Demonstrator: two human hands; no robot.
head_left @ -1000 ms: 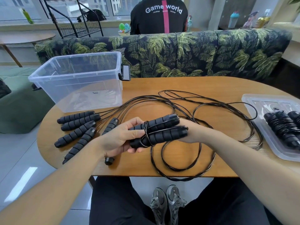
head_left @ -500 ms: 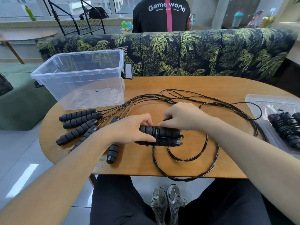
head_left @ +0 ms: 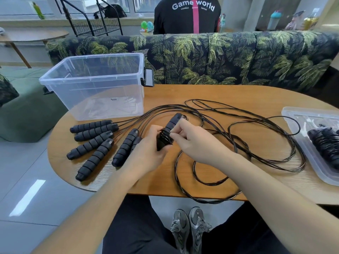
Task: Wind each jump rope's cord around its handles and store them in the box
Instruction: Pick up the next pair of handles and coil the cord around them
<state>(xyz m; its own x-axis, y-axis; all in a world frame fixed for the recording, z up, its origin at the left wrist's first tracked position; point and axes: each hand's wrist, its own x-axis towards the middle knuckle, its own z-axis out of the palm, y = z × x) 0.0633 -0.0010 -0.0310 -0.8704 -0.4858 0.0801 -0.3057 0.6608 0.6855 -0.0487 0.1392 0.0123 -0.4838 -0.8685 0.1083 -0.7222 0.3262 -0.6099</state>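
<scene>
Right of the box [head_left: 95, 85], I am gripping the paired handles [head_left: 169, 132] in my left hand [head_left: 148, 154], long axis tilting up and away; my right hand [head_left: 192, 142], pinching the cord [head_left: 185, 173] at the coils, is nearer the loose loops.

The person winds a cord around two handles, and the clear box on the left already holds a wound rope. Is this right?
Not quite. In the head view the box holds no rope; the wound ropes lie on the lid at the right. Both hands do wind the cord.
</scene>
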